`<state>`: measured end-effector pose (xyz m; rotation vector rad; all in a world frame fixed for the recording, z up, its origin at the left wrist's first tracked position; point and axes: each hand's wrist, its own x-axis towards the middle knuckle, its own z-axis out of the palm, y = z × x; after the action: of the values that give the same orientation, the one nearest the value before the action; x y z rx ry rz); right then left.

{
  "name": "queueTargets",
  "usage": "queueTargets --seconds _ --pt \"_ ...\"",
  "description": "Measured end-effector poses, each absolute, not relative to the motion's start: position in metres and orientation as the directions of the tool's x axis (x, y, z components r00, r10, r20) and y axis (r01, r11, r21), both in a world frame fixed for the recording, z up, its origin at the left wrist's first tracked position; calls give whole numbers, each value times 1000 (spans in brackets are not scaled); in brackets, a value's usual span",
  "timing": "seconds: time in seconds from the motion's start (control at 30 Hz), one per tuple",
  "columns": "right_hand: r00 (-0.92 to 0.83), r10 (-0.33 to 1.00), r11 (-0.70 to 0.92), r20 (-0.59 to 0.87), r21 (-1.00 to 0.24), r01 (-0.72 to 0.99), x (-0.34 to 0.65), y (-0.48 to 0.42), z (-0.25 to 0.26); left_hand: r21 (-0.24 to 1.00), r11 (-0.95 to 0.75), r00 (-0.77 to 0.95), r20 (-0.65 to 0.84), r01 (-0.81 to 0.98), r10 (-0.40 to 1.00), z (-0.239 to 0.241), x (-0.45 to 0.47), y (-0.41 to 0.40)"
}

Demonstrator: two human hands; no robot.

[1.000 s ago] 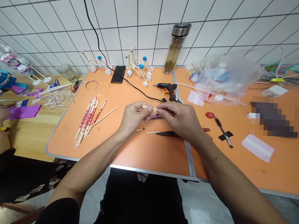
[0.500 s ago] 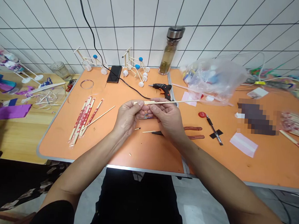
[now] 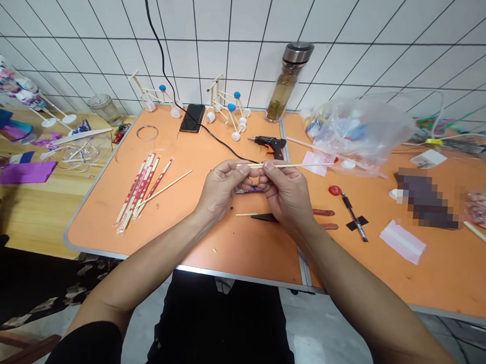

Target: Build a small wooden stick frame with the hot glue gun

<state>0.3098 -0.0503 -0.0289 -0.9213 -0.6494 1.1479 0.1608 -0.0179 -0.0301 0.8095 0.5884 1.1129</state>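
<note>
Wooden stick-work: pinching one bare stick (image 3: 293, 165) level between left hand (image 3: 221, 189) and right hand (image 3: 287, 195), both closed on it, just in front of the glue gun (image 3: 272, 145). Behind the gun, stick models (image 3: 226, 108) already glued up; left of it, wrapped chopsticks (image 3: 141, 189) unopened

A single head-worn camera looks forward and down over the orange table (image 3: 149, 236), close above it, tiled wall (image 3: 359, 24) along the frame's top.
</note>
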Motion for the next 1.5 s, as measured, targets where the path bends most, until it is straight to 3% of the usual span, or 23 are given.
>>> queueTargets --seconds 0.6,0.73,0.87,1.03,1.23,1.5 --pt "309 951 138 -23 -860 -492 314 -51 -24 675 340 407 -64 -654 911 -36 166 -13" --pt "296 955 121 -7 -903 -412 322 -51 -22 778 346 497 -50 -524 866 -30 153 -5" --pt "247 969 66 -9 -953 -294 329 -51 -21 955 163 561 4 -247 828 -20 134 4" --pt "132 991 -11 -32 -987 -159 332 -52 -22 986 154 705 -151 60 693 -12 119 9" --pt "70 995 -59 -72 -984 -169 333 -50 -22 953 283 788 -258 111 559 -11 114 17" --pt "35 994 -95 -107 -967 -238 334 -51 -26 950 296 771 -262 100 581 -12 115 14"
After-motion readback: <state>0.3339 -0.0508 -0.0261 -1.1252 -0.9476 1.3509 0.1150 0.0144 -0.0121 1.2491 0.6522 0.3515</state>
